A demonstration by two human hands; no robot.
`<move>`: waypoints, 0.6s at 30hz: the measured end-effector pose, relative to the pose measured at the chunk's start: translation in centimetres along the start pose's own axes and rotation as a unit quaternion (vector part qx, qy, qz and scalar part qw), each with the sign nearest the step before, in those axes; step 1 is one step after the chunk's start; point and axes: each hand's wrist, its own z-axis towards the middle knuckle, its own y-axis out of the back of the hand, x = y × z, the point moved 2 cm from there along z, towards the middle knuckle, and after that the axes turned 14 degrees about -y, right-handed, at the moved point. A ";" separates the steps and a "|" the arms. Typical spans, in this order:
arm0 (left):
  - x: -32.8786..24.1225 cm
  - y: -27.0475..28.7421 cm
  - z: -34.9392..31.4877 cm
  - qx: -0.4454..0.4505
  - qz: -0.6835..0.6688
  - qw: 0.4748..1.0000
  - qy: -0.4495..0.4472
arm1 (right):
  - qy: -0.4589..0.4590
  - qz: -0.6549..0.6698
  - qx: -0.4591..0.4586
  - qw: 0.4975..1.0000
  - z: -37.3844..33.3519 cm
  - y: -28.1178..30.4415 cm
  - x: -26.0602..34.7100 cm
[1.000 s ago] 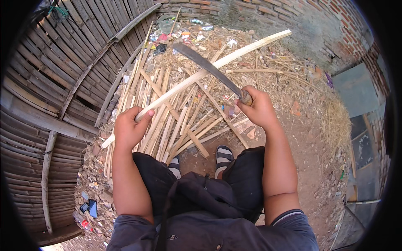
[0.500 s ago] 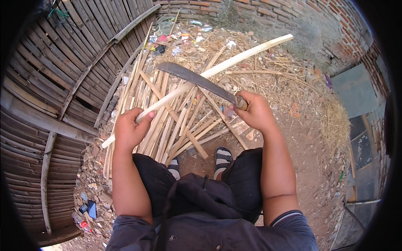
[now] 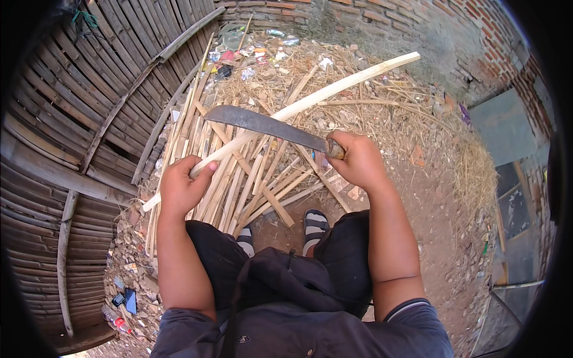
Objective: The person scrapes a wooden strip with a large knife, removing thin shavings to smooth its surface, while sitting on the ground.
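My left hand [image 3: 184, 186] is closed round the lower part of a long pale bamboo strip [image 3: 322, 94], which slants up to the far right. In my right hand [image 3: 357, 160] is the wooden handle of a machete [image 3: 268, 125], its dark curved blade pointing left. The blade crosses over the strip ahead of my left hand; whether the two touch, I cannot tell. Beneath them lies a loose pile of split bamboo strips [image 3: 239, 191] on the ground, crossing one another at several angles.
A bamboo slat wall [image 3: 65, 113] rises at the left, and a brick wall [image 3: 388, 18] stands at the back. Dry straw [image 3: 474, 185] and shavings cover ground at the right. Litter [image 3: 239, 59] lies at the far end; a plastic bottle [image 3: 116, 319] lies lower left.
The machete blade has swung left and slightly down along the strip, its tip now further left. My left hand still grips the strip in nearly the same place.
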 end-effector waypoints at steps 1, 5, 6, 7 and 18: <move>0.0 0.1 0.0 0.001 0.004 1.000 0.001 | -0.029 0.031 -0.008 0.999 0.4 0.2 -0.7; -0.6 0.3 0.5 0.000 0.012 1.000 0.004 | -0.131 0.124 -0.089 0.979 1.5 1.1 -3.5; -0.7 0.3 0.4 0.002 0.015 1.000 0.006 | -0.169 0.135 -0.101 0.971 1.4 1.2 -3.6; -0.7 0.1 0.3 0.000 0.014 1.000 0.006 | -0.162 0.137 -0.093 0.973 1.5 0.9 -3.9; -0.2 -0.1 0.2 0.001 -0.003 1.000 0.005 | -0.040 0.063 -0.011 0.997 0.8 0.5 -1.8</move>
